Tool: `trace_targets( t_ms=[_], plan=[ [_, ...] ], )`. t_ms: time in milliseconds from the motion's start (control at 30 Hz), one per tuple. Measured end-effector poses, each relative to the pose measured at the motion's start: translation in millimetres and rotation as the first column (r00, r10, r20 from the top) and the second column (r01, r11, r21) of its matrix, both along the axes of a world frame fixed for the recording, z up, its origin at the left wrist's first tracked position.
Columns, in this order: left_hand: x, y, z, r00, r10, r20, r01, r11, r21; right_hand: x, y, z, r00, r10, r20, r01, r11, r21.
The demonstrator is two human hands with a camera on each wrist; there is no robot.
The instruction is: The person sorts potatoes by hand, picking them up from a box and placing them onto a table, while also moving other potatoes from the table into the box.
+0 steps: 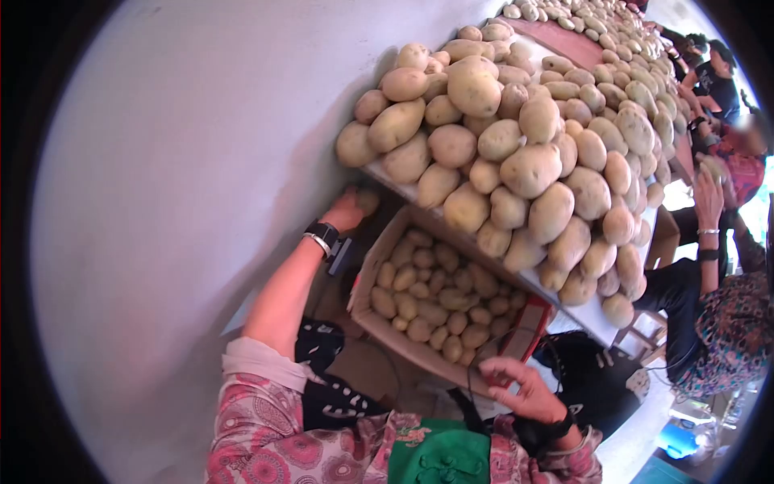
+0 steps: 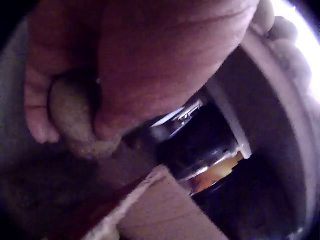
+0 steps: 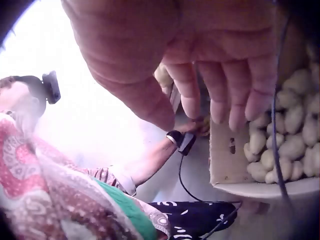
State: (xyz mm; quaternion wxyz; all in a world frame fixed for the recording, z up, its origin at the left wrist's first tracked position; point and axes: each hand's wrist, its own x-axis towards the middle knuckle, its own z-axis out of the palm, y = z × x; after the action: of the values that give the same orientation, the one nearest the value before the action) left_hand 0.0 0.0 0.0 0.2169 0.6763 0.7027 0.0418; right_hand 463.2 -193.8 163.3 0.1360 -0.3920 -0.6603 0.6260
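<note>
My left hand [image 1: 343,211] is down beside the wall, between the table edge and the cardboard box, and grips a potato [image 1: 367,202]. In the left wrist view the thumb and fingers curl round that potato [image 2: 75,112], above a torn cardboard edge [image 2: 150,200]. My right hand [image 1: 526,390] is over the near rim of the box [image 1: 379,331], its fingers relaxed and slightly bent, holding nothing. The right wrist view shows the right hand [image 3: 175,55] with fingers pointing down beside the box of potatoes [image 3: 295,145].
A large heap of potatoes [image 1: 528,169] covers the white table [image 1: 592,316] ahead. A pale wall [image 1: 177,145] stands at the left. A black cable [image 3: 274,130] hangs across the box. Several people are at the right, one in a patterned top [image 1: 734,339].
</note>
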Motion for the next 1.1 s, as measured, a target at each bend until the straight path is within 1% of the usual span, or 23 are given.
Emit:
trace_targets(
  t_ms=[33, 67, 100, 167, 200, 233, 267, 300, 367, 433, 533, 600, 700, 767, 800, 833, 900, 933, 967, 1000, 1033, 1067, 1100],
  plan=[
    [15.7, -11.7, 49.3, 0.885, 0.274, 0.376, -0.24, 0.961, -0.135, -9.1, 12.7, 0.1, 0.999, -0.003, -0.041, 0.006, 0.997, 0.079],
    [24.8, -25.5, 77.4, 0.562, 0.516, 0.646, -0.396, 0.854, -0.337, -18.7, 25.5, 1.1, 0.998, -0.02, -0.061, 0.024, 0.997, 0.072],
    [43.8, -105.9, 113.1, 0.29, 0.566, 0.771, -0.44, 0.795, -0.418, -8.4, -24.6, 19.8, 0.993, -0.027, -0.112, 0.032, 0.999, 0.042],
    [59.0, -141.2, 142.0, -0.155, 0.499, 0.852, -0.304, 0.797, -0.522, -12.1, -19.7, 26.5, 0.994, -0.027, -0.104, 0.034, 0.997, 0.063],
    [71.8, -157.6, 150.0, -0.286, 0.448, 0.847, -0.251, 0.818, -0.518, -12.7, -15.9, 24.6, 0.993, 0.003, -0.117, 0.017, 0.985, 0.169],
    [83.5, -174.2, 162.5, -0.401, 0.401, 0.824, -0.201, 0.838, -0.506, -15.4, -19.1, 29.6, 0.996, -0.013, -0.088, 0.02, 0.997, 0.079],
    [99.7, -190.3, 175.7, -0.496, 0.357, 0.792, -0.175, 0.852, -0.493, -17.8, -22.8, 27.6, 0.991, -0.004, -0.134, 0.02, 0.993, 0.114],
    [111.4, -200.6, 186.8, -0.53, 0.334, 0.779, -0.138, 0.873, -0.468, -18.0, -25.0, 22.1, 0.985, 0.008, -0.173, 0.019, 0.988, 0.154],
    [132.0, -217.9, 196.5, -0.621, 0.284, 0.731, -0.074, 0.906, -0.416, -14.7, -29.2, 16.1, 0.979, 0.021, -0.203, 0.012, 0.987, 0.16],
    [145.0, -226.7, 207.1, -0.616, 0.282, 0.735, -0.02, 0.928, -0.373, -15.5, -31.4, 11.0, 0.969, 0.027, -0.244, 0.015, 0.986, 0.168],
    [163.5, -232.0, 219.8, -0.597, 0.243, 0.765, -0.011, 0.951, -0.311, -6.5, -35.7, 4.4, 0.975, -0.021, -0.223, 0.046, 0.993, 0.107],
    [165.9, -235.1, 223.7, -0.583, 0.227, 0.78, -0.019, 0.956, -0.292, -4.5, -38.5, -0.9, 0.958, -0.064, -0.28, 0.073, 0.997, 0.022],
    [172.4, -233.7, 221.3, -0.586, 0.233, 0.776, -0.008, 0.956, -0.293, -3.6, -40.7, -1.5, 0.956, -0.039, -0.292, 0.068, 0.994, 0.089],
    [173.4, -233.3, 213.7, -0.626, 0.241, 0.741, -0.186, 0.877, -0.443, -2.3, -42.7, -3.7, 0.964, -0.027, -0.263, 0.055, 0.994, 0.098],
    [167.4, -231.9, 197.6, -0.672, 0.261, 0.693, -0.204, 0.834, -0.512, -1.3, -40.3, -5.1, 0.967, -0.006, -0.254, 0.036, 0.993, 0.112],
    [163.7, -224.9, 175.0, -0.697, 0.239, 0.677, -0.213, 0.832, -0.513, 0.6, -38.6, -7.8, 0.973, 0.021, -0.228, 0.006, 0.993, 0.118],
    [149.2, -213.7, 118.0, -0.775, 0.405, 0.485, -0.19, 0.583, -0.79, 0.0, -44.2, -16.6, 0.972, -0.071, -0.225, 0.047, 0.993, -0.108],
    [142.2, -208.2, 83.5, -0.772, 0.41, 0.486, -0.236, 0.525, -0.818, 0.5, -45.0, -19.1, 0.971, -0.087, -0.221, 0.041, 0.978, -0.205],
    [138.8, -198.5, 55.6, -0.766, 0.419, 0.487, -0.277, 0.469, -0.839, 3.2, -46.3, -25.7, 0.979, -0.05, -0.2, 0.008, 0.979, -0.205],
    [139.7, -188.5, 42.6, -0.743, 0.397, 0.539, -0.361, 0.44, -0.822, 6.3, -47.1, -35.7, 0.985, -0.042, -0.167, 0.014, 0.987, -0.161],
    [136.2, -181.0, 39.5, -0.757, 0.329, 0.564, -0.334, 0.547, -0.768, 6.8, -47.1, -40.6, 0.99, -0.037, -0.136, 0.021, 0.993, -0.117],
    [135.2, -170.9, 35.5, -0.708, 0.319, 0.63, -0.375, 0.587, -0.718, 6.8, -46.0, -43.5, 0.99, -0.034, -0.133, 0.019, 0.993, -0.116],
    [138.6, -160.8, 44.3, -0.653, 0.311, 0.691, -0.41, 0.623, -0.667, 6.7, -46.0, -42.6, 0.993, -0.012, -0.116, -0.003, 0.992, -0.124]
  ],
)
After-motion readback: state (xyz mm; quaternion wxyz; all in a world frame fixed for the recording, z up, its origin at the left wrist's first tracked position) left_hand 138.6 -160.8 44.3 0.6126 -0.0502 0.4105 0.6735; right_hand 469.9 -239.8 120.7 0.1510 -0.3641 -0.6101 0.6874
